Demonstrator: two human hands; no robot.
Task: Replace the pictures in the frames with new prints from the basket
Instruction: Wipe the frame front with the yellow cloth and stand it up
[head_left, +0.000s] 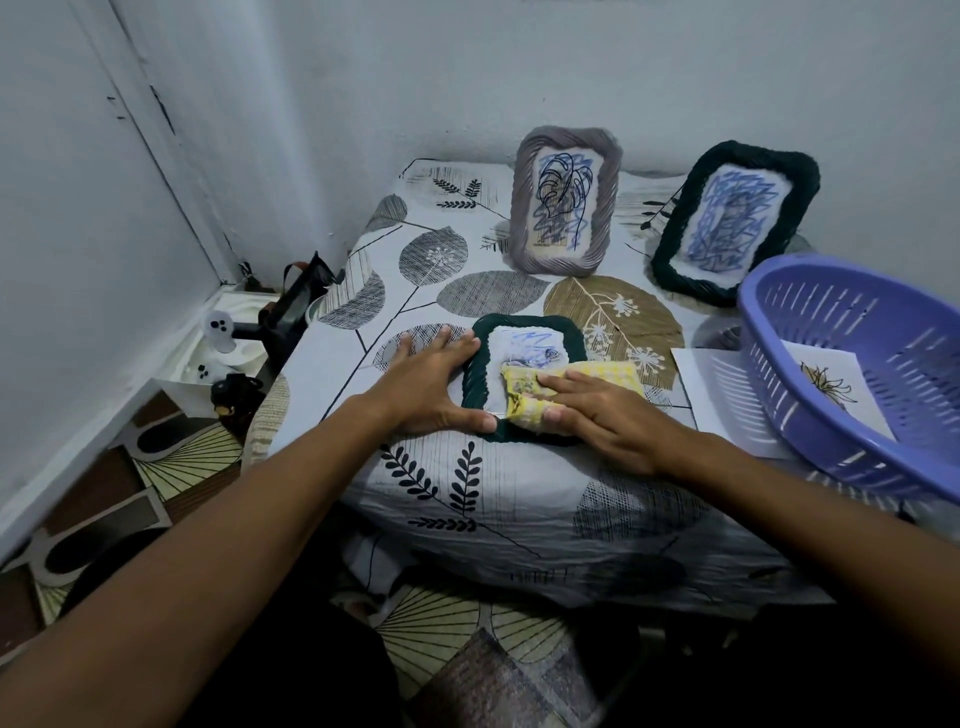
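My right hand (597, 415) lies flat, fingers spread and pressing a crumpled yellow cloth (566, 387) onto the glass of the dark green frame (524, 379); the hand grips nothing, only presses down. My left hand (431, 384) is open too, fingers spread, palm on the desk (363, 358), with fingertips and thumb touching the left edge of that frame.

The dark green frame lies flat, face up, on the leaf-patterned cloth covering the desk. Its picture shows blue scribble; the lower right part is hidden under the yellow cloth.

Behind this frame, a grey frame (566, 200) stands upright, leaning back, holding a leaf line drawing over blue scribble. Behind and to the right of the flat frame, a second dark green frame (732, 215) stands tilted, its picture all blue scribble.

To the right of the flat frame sits a purple slotted basket (852, 374), tipped so its opening faces me. One print (826, 384) with a dark flower drawing shows inside it. A white sheet (717, 395) lies on the desk between the flat frame and the basket, partly under the basket's rim.
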